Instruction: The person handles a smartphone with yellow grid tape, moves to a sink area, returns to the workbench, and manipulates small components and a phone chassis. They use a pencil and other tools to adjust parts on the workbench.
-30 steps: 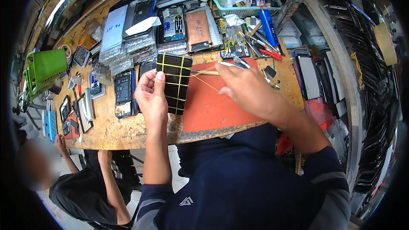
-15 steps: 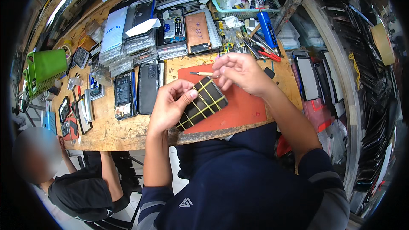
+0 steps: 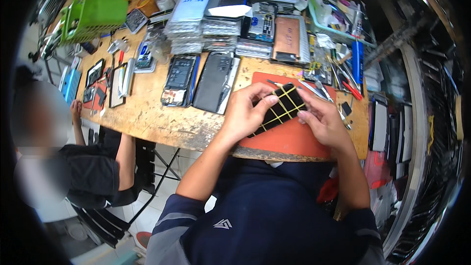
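Head view: nearest the lower edge is the person's dark blue shirt, with both bare forearms rising from it toward the worn wooden tabletop (image 3: 157,118). The left hand (image 3: 245,115) and the right hand (image 3: 321,122) meet over a flat orange-red rubber work mat (image 3: 294,140) that lies at the tabletop's near edge. Between them they hold a flat black rectangular phone panel criss-crossed with thin yellow tape strips (image 3: 280,109), tilted and raised just above the mat. The left fingers (image 3: 262,102) curl over the panel's near-left end, thumb pressed on its face; the right fingers are bent together against its right edge.

Just beyond the left hand lie a dark opened phone body (image 3: 179,79) and a black phone back cover (image 3: 214,81), side by side. Farther back stand stacks of clear-wrapped phone parts (image 3: 189,32). At the far left corner sits a bright green plastic basket (image 3: 93,14). Another seated person in a black shirt (image 3: 93,176) works at the tabletop's left end.
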Available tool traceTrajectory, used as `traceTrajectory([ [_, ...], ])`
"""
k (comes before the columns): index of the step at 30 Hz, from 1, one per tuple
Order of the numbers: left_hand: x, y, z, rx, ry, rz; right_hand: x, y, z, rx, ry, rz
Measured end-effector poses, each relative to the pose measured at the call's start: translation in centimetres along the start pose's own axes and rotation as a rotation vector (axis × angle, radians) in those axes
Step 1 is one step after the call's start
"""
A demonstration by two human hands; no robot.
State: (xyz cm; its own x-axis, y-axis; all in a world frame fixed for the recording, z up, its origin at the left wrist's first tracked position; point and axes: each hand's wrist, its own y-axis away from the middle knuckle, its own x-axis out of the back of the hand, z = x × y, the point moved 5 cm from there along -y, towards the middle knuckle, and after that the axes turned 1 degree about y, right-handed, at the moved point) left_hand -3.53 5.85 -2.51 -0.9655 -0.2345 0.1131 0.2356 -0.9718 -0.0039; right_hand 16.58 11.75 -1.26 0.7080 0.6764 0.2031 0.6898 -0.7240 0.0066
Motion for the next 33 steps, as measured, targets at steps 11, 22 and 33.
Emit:
traceTrajectory([
  [11, 0.0, 0.6, 0.8, -0.183, -0.068, -0.067, -1.6, 0.7, 1.1, -0.001, -0.253, -0.014],
  [22, 0.2, 2.2, 6.3, -0.601, -0.437, -0.162, -2.3, 1.1, 3.8, -0.355, -0.77, -0.249],
  [33, 5.4, 6.5, 3.4, -0.539, -0.792, 0.08, -0.3, 2.7, 3.9, -0.256, -0.697, 0.264],
])
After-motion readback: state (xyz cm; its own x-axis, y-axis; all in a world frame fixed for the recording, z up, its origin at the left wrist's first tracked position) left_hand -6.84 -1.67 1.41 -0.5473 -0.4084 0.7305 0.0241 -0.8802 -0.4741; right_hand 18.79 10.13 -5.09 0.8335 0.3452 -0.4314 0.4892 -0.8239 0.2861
